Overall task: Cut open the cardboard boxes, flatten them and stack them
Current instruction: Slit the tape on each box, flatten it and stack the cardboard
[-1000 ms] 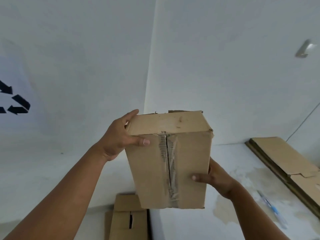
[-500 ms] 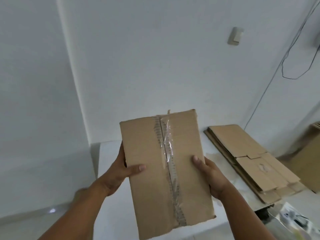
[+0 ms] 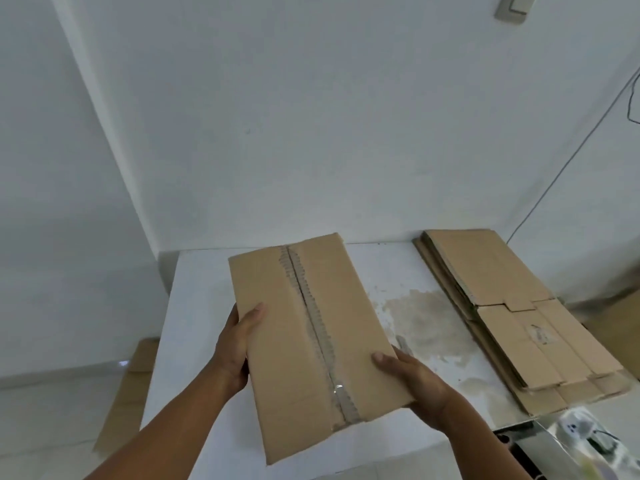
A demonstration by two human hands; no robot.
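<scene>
Cardboard box (image 3: 301, 341), brown, rectangular and closed, held in the air over a white table top (image 3: 194, 299) by two bare hands. Broad face turned upward and tilted toward the camera. Strip of clear, wrinkled packing tape (image 3: 313, 327) in place along the lengthwise middle seam.

Left hand (image 3: 235, 344) gripping the left long edge, thumb flat on the upper face, remaining fingers wrapped underneath and hidden. Right hand (image 3: 419, 386) gripping the near right corner, thumb on the upper face, fingers likewise under the box and out of sight.

Stack of flattened brown cardboard sheets (image 3: 512, 306) lying on the right part of the table, well apart from the held box, far end close to the white wall (image 3: 311, 116). Tan, patchy stain (image 3: 422, 320) on the table surface between box and stack.

Further flat brown cardboard piece (image 3: 138, 358) on the pale floor left of the table. Thin dark cable (image 3: 571, 154) running down the wall at right. Grey wall switch (image 3: 512, 6) at the upper right edge. Shiny, blurred object (image 3: 581, 441) at lower right, not identifiable.
</scene>
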